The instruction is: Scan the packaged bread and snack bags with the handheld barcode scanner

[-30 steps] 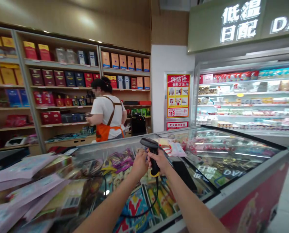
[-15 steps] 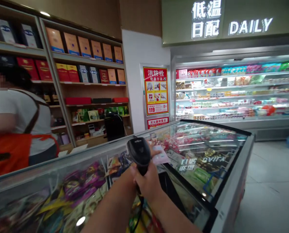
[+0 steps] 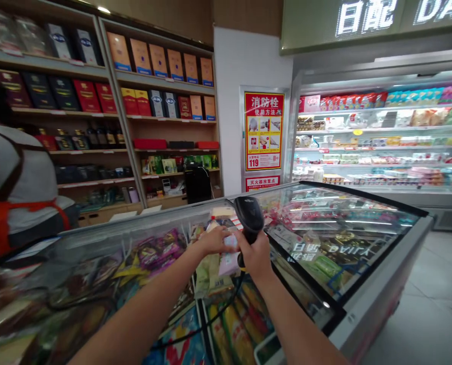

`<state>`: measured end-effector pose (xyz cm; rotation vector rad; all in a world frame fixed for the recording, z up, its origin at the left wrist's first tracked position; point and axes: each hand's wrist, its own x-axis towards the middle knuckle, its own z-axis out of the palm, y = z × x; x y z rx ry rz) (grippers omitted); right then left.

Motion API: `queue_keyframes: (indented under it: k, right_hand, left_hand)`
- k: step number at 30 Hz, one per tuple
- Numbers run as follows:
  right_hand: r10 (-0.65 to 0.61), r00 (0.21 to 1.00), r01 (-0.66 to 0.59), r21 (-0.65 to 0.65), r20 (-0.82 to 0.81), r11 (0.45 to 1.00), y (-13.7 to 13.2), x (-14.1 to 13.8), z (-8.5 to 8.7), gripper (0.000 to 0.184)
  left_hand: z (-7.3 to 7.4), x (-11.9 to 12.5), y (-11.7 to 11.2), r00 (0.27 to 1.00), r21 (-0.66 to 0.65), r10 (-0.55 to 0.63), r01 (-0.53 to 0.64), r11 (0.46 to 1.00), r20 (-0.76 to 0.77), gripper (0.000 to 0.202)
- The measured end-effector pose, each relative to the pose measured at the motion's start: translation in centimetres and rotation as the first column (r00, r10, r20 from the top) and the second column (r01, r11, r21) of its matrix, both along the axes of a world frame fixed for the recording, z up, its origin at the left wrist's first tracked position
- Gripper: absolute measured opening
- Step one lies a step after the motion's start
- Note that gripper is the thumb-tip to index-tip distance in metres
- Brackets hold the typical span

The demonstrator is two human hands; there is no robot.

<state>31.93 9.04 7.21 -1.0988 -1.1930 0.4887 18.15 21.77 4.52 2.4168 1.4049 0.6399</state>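
Your left hand (image 3: 213, 241) has its fingers (image 3: 223, 237) clasped on a pale pink plastic packet (image 3: 229, 264), which sits just below them. Your right hand (image 3: 255, 255) clenches a black corded barcode scanner (image 3: 249, 214) right beside it. A thin black cable (image 3: 226, 309) loops below your fingers over the glass-topped chest freezer (image 3: 385, 274); a snag could jerk the scanner, and a slip could drop the packet onto the glass.

Head-worn view (forward and down)
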Motion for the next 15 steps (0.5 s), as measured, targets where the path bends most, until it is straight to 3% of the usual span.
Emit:
queue_keyframes:
  k: [3,5,8,11,15]
  right_hand:
    - [0.020,0.999,-0.021,-0.007,-0.029,1.000,0.0,0.1,-0.1,0.027]
    - [0.059,0.995,-0.061,-0.024,-0.076,0.998,0.1,0.0,-0.3,0.029]
    - [0.146,0.973,-0.155,-0.036,-0.180,0.987,0.4,-0.5,-0.6,0.034]
    - [0.213,0.936,-0.231,-0.034,-0.281,0.972,0.6,-1.1,-0.7,0.042]
    - [0.220,0.915,-0.252,-0.054,-0.338,0.966,0.4,-1.7,-0.8,0.045]
  left_hand:
    - [0.7,-2.7,-2.9,0.991,-0.052,-0.043,0.036,0.998,-0.123,0.059]
    - [1.0,-4.0,-5.0,0.991,-0.008,-0.014,0.013,1.000,-0.137,0.066]
    - [1.4,-4.8,-7.9,0.972,0.115,0.202,-0.189,0.975,-0.118,0.058]
    - [1.4,-4.6,-10.1,0.893,0.043,0.423,-0.422,0.906,-0.155,0.047]
    - [0.4,-3.4,-11.4,0.857,-0.076,0.481,-0.501,0.862,-0.184,0.064]
